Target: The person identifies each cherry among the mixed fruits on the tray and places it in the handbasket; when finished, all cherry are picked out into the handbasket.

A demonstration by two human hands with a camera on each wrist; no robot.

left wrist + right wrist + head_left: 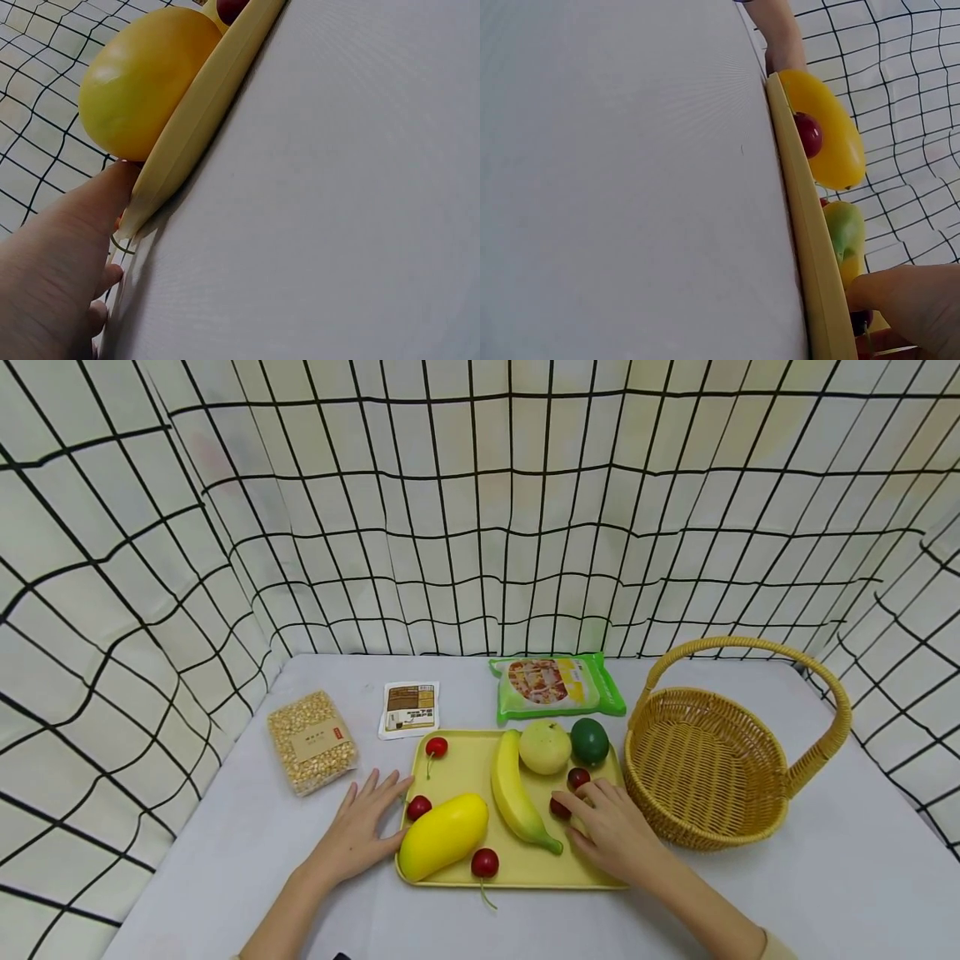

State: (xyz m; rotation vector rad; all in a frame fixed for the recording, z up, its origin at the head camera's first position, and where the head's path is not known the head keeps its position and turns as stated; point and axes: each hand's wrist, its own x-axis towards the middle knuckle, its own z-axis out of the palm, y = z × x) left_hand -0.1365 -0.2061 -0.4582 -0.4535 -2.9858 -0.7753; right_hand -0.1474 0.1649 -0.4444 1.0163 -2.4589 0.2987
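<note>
A yellow tray [457,764] holds toy fruit. My left hand [365,831] rests at its left edge with fingers spread, its thumb beside the yellow mango [444,837]. Over the tray's right side, my right hand [618,831] pinches a dark red cherry [560,808] between fingers and thumb; the fingers partly hide it. Another dark cherry [578,777] lies just beyond those fingers. A banana [517,793] lies mid-tray, near a pale green round fruit [545,747] and a dark green fruit [589,742]. Red cherries [485,862] also lie around the mango.
To the right stands a wicker basket [705,764] with a tall handle. Behind the tray lie a green food packet [555,687] and a small white-and-brown packet [409,710]. A bag of yellow kernels [311,742] is at left. Black-grid netting [480,510] surrounds the white table.
</note>
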